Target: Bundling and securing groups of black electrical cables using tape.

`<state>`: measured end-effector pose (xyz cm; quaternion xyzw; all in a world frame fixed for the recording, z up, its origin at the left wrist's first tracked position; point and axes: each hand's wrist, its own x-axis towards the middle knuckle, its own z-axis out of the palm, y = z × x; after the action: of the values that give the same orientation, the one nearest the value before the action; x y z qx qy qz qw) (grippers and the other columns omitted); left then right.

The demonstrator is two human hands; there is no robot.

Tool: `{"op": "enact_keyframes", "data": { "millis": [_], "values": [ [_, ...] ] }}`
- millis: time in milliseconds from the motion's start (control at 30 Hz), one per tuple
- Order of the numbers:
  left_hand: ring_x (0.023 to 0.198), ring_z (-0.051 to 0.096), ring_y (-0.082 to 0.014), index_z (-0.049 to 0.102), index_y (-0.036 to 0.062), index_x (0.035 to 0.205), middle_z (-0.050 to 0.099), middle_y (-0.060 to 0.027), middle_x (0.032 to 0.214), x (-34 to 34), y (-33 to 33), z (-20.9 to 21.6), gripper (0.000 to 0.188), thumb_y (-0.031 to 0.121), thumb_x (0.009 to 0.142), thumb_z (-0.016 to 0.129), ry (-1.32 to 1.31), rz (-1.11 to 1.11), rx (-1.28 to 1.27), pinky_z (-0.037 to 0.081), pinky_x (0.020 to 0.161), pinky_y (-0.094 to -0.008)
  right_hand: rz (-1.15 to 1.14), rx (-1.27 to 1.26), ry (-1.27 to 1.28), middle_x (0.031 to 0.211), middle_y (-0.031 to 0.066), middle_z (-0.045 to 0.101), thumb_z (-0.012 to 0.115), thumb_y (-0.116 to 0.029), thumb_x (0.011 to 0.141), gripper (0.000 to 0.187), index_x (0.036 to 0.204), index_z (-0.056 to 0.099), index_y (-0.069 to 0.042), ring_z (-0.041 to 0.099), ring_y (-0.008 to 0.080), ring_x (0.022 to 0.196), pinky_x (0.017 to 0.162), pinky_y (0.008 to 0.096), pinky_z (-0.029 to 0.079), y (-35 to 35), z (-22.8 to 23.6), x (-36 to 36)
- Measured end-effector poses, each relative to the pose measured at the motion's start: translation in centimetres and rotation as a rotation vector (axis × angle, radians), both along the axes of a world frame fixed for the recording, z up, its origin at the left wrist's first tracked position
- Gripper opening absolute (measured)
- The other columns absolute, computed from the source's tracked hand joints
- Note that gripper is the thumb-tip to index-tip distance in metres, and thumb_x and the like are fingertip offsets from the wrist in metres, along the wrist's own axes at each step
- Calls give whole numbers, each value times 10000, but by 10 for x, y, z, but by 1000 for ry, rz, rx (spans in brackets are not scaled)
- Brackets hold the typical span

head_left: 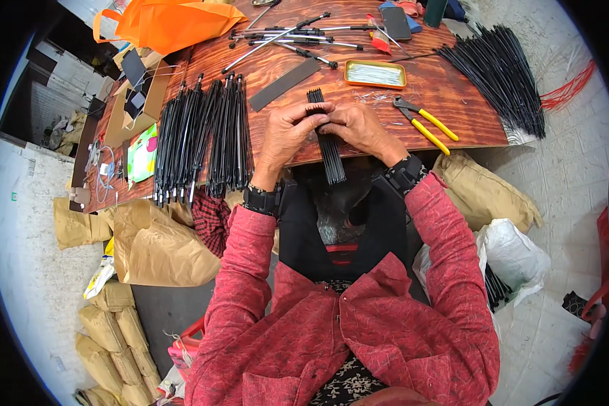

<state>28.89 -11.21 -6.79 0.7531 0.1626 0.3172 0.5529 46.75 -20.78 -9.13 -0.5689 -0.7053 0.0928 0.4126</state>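
Observation:
Both hands meet at the near edge of the wooden table (474, 118), around a tight bundle of thin black rods (331, 161). My left hand (289, 134) has its fingers closed on the bundle's upper part, with the thumb across the front. My right hand (364, 128) pinches at the same spot from the other side; whatever fine piece its fingertips may hold is hidden. The rods' lower ends hang past the table edge above my lap. Right of my right hand lie pincers (426, 125) with yellow handles. Beyond the hands sits a yellow-rimmed tray (347, 76) of thin pale wires.
Folded black umbrella-like frames (203, 139) lie left of my hands, near a dark flat strip (284, 84). Metal shafts (298, 37) are heaped behind. A large sheaf of black rods (497, 78) covers the right corner. Brown sacks (484, 189) stand below the table.

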Motion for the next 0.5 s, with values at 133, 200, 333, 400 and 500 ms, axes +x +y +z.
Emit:
{"op": "enact_keyframes", "data": {
  "millis": [133,200,333,400,500],
  "values": [
    [926,683,-119,728,-27,1121,749,-64,1013,7,-2,0,212,15,920,677,-39,29,20,543,843,-255,-12,-71,26,860,166,694,730,-250,840,231,925,732,-35,676,360,827,730,440,521,0,6,1],
    [838,677,-84,748,-15,1076,754,-37,910,9,-2,-2,188,44,902,703,-97,88,50,539,747,-231,44,-99,1,879,164,702,733,-248,841,237,944,738,-35,679,352,823,724,430,525,1,14,8],
    [838,680,-80,753,-17,1054,759,-44,907,8,-1,0,173,38,898,704,-49,155,125,541,748,-233,75,-143,6,925,161,719,728,-249,850,253,984,749,-36,687,341,827,723,421,535,12,28,40],
    [875,685,-97,743,-25,1075,758,-62,945,8,-2,1,184,31,906,696,-48,125,108,544,787,-242,-102,-115,112,943,162,720,704,-253,866,255,989,748,-35,689,348,848,740,443,537,21,32,66],
    [949,694,-132,722,-42,1118,754,-97,1021,7,-2,2,208,15,922,681,-31,83,74,550,865,-259,-519,-102,-361,948,160,713,655,-232,892,222,951,735,-34,690,362,856,748,480,535,44,17,96]
  ]
}}
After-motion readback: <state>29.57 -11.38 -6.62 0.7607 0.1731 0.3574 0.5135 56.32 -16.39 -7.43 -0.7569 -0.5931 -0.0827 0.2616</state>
